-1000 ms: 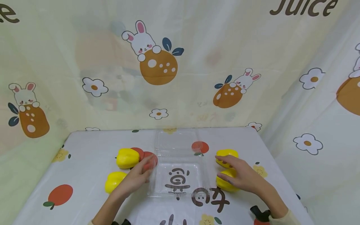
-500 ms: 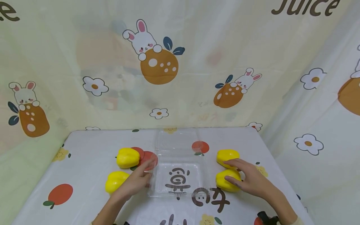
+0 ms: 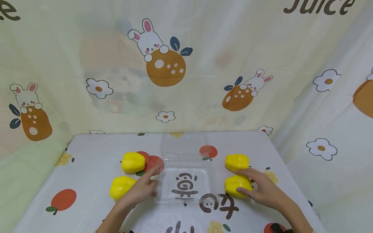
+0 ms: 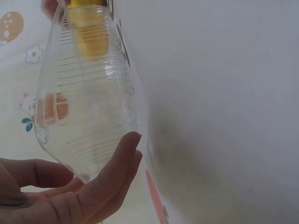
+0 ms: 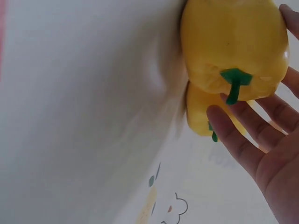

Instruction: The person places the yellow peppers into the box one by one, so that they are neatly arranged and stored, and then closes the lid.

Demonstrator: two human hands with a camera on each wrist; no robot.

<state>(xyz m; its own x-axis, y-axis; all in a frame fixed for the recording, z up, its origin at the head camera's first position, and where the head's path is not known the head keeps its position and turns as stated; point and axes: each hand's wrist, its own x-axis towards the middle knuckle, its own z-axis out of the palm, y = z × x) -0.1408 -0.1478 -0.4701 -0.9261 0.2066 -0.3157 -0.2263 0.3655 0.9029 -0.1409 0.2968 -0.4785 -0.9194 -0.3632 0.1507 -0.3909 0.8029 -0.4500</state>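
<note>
A clear plastic hinged box lies opened on the table, its lid folded back. My left hand is at the box's left side; in the left wrist view its extended fingers and thumb lie about a corner of the box. On the right, a yellow bell pepper lies between the thumb and spread fingers of my right hand. Its green stem shows in the right wrist view. Just behind it is another yellow bell pepper. The pepper still rests on the table.
Left of the box lie two more yellow bell peppers, one farther back and one nearer beside my left forearm. The tablecloth has printed fruit and flowers. A printed curtain closes off the back and sides.
My right hand has drawn back slightly to the right and lowered about the nearer right pepper. The left hand stays by the box. The peppers and box look unmoved.
</note>
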